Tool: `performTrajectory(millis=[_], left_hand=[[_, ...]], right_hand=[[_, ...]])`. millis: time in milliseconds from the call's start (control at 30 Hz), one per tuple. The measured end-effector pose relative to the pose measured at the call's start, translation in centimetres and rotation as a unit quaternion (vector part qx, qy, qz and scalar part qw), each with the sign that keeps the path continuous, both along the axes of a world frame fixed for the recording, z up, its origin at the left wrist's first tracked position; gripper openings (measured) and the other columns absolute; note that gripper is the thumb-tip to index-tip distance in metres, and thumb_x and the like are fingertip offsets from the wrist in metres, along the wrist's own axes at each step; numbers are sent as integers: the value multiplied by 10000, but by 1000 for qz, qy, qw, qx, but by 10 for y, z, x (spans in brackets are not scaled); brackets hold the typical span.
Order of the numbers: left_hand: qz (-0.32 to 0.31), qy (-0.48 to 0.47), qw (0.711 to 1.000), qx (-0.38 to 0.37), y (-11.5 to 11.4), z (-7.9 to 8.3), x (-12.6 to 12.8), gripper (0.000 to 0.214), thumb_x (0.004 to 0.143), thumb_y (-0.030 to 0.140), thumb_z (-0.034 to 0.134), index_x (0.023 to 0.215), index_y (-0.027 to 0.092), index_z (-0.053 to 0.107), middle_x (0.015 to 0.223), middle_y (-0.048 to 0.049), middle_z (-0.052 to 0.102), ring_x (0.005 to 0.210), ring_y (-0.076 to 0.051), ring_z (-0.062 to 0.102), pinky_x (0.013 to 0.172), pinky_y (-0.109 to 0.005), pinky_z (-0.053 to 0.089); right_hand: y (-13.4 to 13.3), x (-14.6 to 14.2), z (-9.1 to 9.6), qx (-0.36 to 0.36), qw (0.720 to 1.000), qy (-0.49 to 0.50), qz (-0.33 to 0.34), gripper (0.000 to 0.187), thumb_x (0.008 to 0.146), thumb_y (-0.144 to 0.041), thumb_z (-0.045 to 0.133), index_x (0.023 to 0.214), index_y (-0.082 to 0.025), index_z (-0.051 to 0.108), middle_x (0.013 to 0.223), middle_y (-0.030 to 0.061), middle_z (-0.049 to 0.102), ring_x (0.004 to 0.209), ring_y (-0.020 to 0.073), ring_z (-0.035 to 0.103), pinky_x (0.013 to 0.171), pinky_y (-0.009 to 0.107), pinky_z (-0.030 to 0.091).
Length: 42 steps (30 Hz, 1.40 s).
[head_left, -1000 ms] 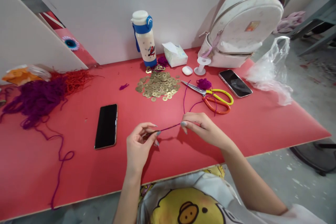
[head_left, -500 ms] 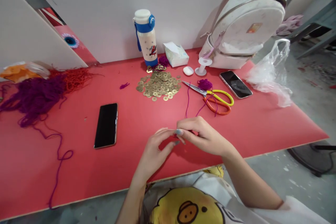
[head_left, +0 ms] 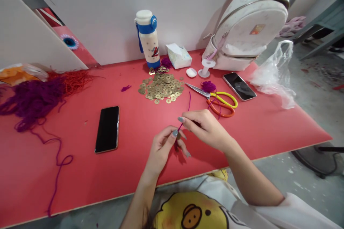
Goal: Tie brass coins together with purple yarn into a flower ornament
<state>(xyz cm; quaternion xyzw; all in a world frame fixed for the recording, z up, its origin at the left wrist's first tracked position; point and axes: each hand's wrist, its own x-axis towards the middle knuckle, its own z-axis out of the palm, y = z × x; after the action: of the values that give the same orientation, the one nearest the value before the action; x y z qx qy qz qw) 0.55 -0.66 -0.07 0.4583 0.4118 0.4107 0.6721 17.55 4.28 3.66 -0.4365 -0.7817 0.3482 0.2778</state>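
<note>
My left hand (head_left: 160,148) pinches a purple string (head_left: 180,126) between thumb and forefinger, its other fingers curled loosely below. A small dark brassy bit shows by those fingertips, too covered to make out. Just above and to the right, my right hand (head_left: 205,128) is closed on the same string, thumb against forefinger. A loose string end sticks up beyond the right hand. Farther back lies a heap of brass coins with holes (head_left: 164,85). Scissors (head_left: 221,102) with yellow and orange handles rest to the right, beside a small purple yarn ball (head_left: 208,86).
Purple yarn (head_left: 37,96) and red yarn (head_left: 77,80) lie tangled at left. One phone (head_left: 107,128) is left of my hands, another phone (head_left: 239,86) at right. A bottle (head_left: 147,39), tissue pack (head_left: 179,57), spool (head_left: 206,67), backpack (head_left: 249,28) and plastic bag (head_left: 276,75) stand behind.
My hands have drawn slightly apart, the right one up, and string now shows between them. The left fingers have spread lower. The loose string near the scissors has shifted. The view moved slightly.
</note>
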Motion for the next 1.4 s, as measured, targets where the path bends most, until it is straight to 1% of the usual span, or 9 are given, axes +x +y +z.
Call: performTrajectory(millis=[233, 367, 467, 600, 833, 967, 1100, 1233, 1400], left_hand=[[-10, 10, 1000, -10, -1, -2, 0, 362, 970, 458, 498, 784, 167, 608, 696, -70, 694, 660, -189, 683, 671, -306, 540], [-16, 1, 999, -28, -4, -6, 1, 356, 948, 479, 528, 756, 181, 551, 629, -18, 629, 570, -160, 638, 609, -293, 536], [11, 118, 993, -1, -5, -6, 2, 322, 895, 391, 620, 676, 196, 488, 536, 26, 577, 482, -133, 591, 533, -248, 495], [26, 250, 965, 74, -5, -3, 1, 271, 926, 271, 541, 666, 198, 517, 548, 26, 607, 521, -126, 613, 585, -232, 479], [37, 475, 856, 200, 3, -8, -17, 175, 921, 214, 548, 1055, 248, 656, 970, -32, 742, 780, -179, 685, 679, -257, 459], [15, 569, 796, 206, 5, -11, -26, 220, 917, 255, 588, 1131, 266, 642, 974, -33, 731, 762, -200, 674, 605, -260, 407], [12, 614, 766, 189, 0, -10, -37, 213, 921, 264, 591, 1129, 256, 634, 890, -16, 707, 664, -180, 634, 550, -255, 361], [26, 610, 768, 192, -3, -8, -48, 142, 951, 253, 531, 1006, 250, 662, 930, -20, 695, 714, -175, 647, 576, -252, 379], [-10, 548, 811, 203, 2, -5, -49, 164, 928, 201, 539, 937, 249, 695, 897, -22, 661, 814, -188, 634, 702, -277, 440]], right_hand=[[5, 7, -6, 4, 998, 51, -31, 452, 1030, -378, 388, 618, -197, 347, 549, -44, 350, 505, 92, 319, 532, 254, 247], [7, 8, -10, 0, 997, 54, -45, 456, 1031, -385, 394, 619, -192, 366, 549, -41, 373, 507, 92, 326, 537, 255, 250], [6, 8, -11, -1, 998, 44, -39, 463, 1033, -394, 384, 616, -192, 379, 542, -37, 388, 504, 94, 329, 536, 257, 247], [5, 11, -10, 1, 998, 41, -40, 468, 1031, -399, 382, 610, -195, 367, 542, -37, 371, 502, 96, 333, 534, 259, 248], [3, 23, -25, -14, 995, -88, -33, 423, 1008, -320, 407, 604, -196, 387, 537, -26, 412, 483, 104, 346, 529, 271, 221], [-4, 27, -41, 2, 984, -174, -33, 400, 1007, -307, 415, 633, -191, 492, 567, 1, 508, 500, 125, 410, 529, 278, 222], [-10, 33, -44, -2, 969, -242, -53, 384, 1009, -340, 443, 692, -191, 600, 652, 31, 623, 570, 160, 519, 538, 288, 287], [-10, 35, -41, 100, 959, -232, -126, 252, 994, -347, 504, 962, -201, 708, 1006, 108, 705, 938, 264, 613, 774, 360, 441], [-11, 25, -46, 106, 974, -201, -12, 194, 975, -257, 548, 1123, -241, 674, 1169, 90, 667, 1068, 262, 570, 901, 397, 452]])
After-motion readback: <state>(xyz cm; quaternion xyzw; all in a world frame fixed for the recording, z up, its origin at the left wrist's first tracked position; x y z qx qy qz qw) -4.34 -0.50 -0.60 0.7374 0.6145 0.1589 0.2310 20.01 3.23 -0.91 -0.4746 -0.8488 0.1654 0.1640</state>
